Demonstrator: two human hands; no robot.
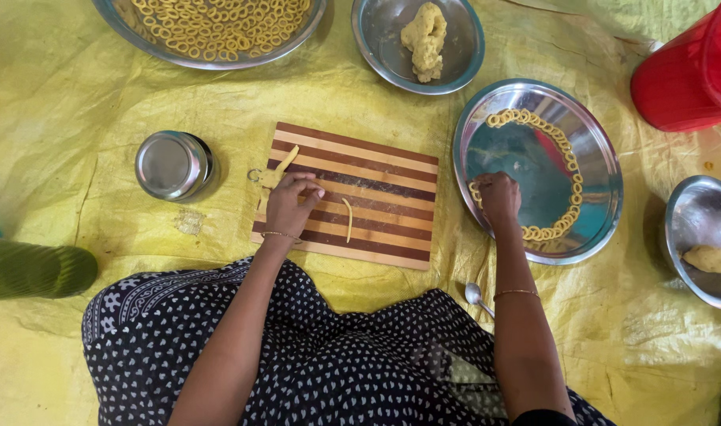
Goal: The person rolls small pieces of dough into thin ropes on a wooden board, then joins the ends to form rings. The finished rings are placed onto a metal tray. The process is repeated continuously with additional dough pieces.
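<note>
Nearest, the left hand (291, 203) presses flat on dough (272, 178) at the striped board's (376, 170) left edge. Right hand (498, 197), fingers curled, sets a dough ring (476, 192) on the steel plate (605, 170).

One camera, worn on the head, looked almost straight down from close above the person's lap. Its view took in the board (352, 196) at centre, the forearms reaching up from the bottom edge, and the yellow sheet (68, 102) spreading to every side.
</note>
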